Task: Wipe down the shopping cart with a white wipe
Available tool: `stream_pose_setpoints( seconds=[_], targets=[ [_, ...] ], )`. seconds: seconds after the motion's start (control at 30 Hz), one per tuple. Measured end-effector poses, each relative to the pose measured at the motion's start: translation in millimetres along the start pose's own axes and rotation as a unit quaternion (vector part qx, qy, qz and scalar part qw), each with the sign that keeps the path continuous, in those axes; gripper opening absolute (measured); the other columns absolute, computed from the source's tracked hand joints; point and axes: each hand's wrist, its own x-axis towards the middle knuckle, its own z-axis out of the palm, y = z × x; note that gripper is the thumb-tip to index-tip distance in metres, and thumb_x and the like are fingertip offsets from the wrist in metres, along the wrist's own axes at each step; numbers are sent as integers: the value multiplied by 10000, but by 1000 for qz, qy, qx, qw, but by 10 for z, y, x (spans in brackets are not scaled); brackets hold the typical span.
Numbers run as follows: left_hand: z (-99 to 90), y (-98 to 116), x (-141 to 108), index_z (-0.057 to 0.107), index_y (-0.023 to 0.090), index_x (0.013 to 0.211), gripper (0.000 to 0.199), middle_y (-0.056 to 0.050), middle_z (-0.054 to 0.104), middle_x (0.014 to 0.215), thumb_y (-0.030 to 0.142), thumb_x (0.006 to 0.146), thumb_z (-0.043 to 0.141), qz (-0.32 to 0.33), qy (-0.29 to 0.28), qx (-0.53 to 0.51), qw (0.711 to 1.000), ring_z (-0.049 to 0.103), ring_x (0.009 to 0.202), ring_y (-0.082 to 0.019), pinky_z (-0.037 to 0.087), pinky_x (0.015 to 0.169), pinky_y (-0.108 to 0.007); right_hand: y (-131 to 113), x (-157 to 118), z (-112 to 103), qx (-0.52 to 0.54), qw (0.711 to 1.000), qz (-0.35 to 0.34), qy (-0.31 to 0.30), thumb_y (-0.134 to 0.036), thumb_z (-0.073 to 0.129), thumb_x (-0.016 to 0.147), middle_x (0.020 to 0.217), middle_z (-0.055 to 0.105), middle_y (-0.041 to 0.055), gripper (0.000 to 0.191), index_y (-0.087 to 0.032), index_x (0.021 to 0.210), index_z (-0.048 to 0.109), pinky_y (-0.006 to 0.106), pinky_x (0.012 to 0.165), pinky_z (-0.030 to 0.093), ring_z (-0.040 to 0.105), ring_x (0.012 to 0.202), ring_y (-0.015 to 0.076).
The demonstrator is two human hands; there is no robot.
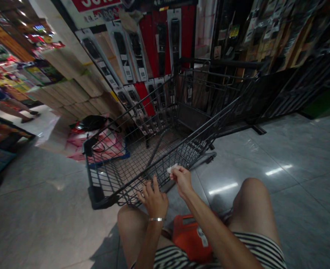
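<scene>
A dark wire shopping cart (165, 160) stands in front of me, with nothing visible in its basket. My right hand (181, 180) pinches a small white piece, perhaps tissue or cloth (171, 168), close to the cart's near side. To its left, my left hand (155, 198) has its fingers spread near the lower wires of the same side; whether the fingertips touch the wires I cannot tell. Below and between my arms sits an orange object with a handle opening (191, 239), partly hidden by my right forearm.
Packaged goods hang on a rack (145, 56) behind the cart. Stacked packs (69, 89) and pink boxes (109, 144) with a black bag (90, 122) stand at the left. A person's legs (13, 108) show at the far left. Grey tiles (293, 157) form the floor.
</scene>
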Motion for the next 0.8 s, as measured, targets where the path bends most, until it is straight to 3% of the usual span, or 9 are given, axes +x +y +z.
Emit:
stream_pose_setpoints(
  seconds=[0.2,0.43,0.63,0.8],
  targets=[
    [15,-111,-41,398,141,1358,584,-160,522,1236,137,774,426,31,-8,-44,999,418,1216,-307,234,1054,-609,-56,-82,59,-41,997,-61,-37,-235,637,511,547,604,-41,150,-170,635,585,201,422,405,516,433,87],
    [-21,-202,-62,373,128,1373,586,-164,529,1276,96,788,386,67,14,-63,996,425,1242,-298,250,1063,-601,248,-72,0,-67,996,-62,2,-253,605,501,515,595,-48,159,-184,639,566,212,421,401,507,426,98],
    [-22,-185,-58,415,132,1346,563,-152,534,1269,119,783,418,57,-5,-53,997,427,1237,-292,232,1079,-580,374,-56,-1,-70,994,-81,11,-244,584,504,486,563,-54,139,-183,628,569,203,419,393,489,422,93],
    [-22,-147,-53,460,112,1300,577,-147,541,1249,89,724,430,33,2,-47,998,441,1209,-285,236,1079,-561,634,-20,-20,-96,993,-58,25,-247,558,500,498,576,-49,141,-177,622,567,205,420,405,495,420,98]
  ],
)
